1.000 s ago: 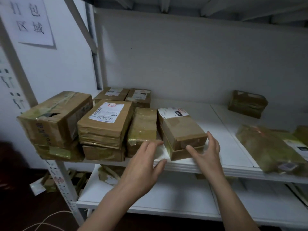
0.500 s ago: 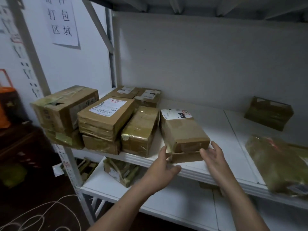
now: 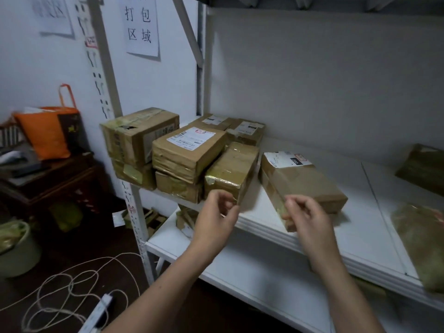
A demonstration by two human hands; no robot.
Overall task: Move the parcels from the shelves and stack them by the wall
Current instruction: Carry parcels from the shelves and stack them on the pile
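Note:
Several brown taped parcels sit at the left end of the white shelf (image 3: 365, 239): a big box (image 3: 137, 138), a labelled box (image 3: 189, 152) on a flatter one, and a narrow tape-wrapped parcel (image 3: 230, 169). To their right a labelled parcel (image 3: 302, 181) lies on a second flat one, near the front edge. My left hand (image 3: 216, 217) hovers with loosely curled fingers just in front of the narrow parcel's near corner, holding nothing. My right hand (image 3: 307, 217) has thumb and fingers pinched on the near left corner of the labelled parcel.
A plastic-wrapped parcel (image 3: 420, 243) and a dark box (image 3: 422, 167) lie further right on the shelf. The lower shelf (image 3: 240, 263) holds crumpled packaging. To the left are the shelf upright (image 3: 134, 212), a wooden table (image 3: 55, 181) with an orange bag (image 3: 45, 135), a green bucket (image 3: 16, 251) and a floor cord (image 3: 72, 284).
My view has swung left and moved closer. Both hands went from spread beside the labelled stack to curled; the right one has closed on its near corner, and the left sits by the narrow parcel.

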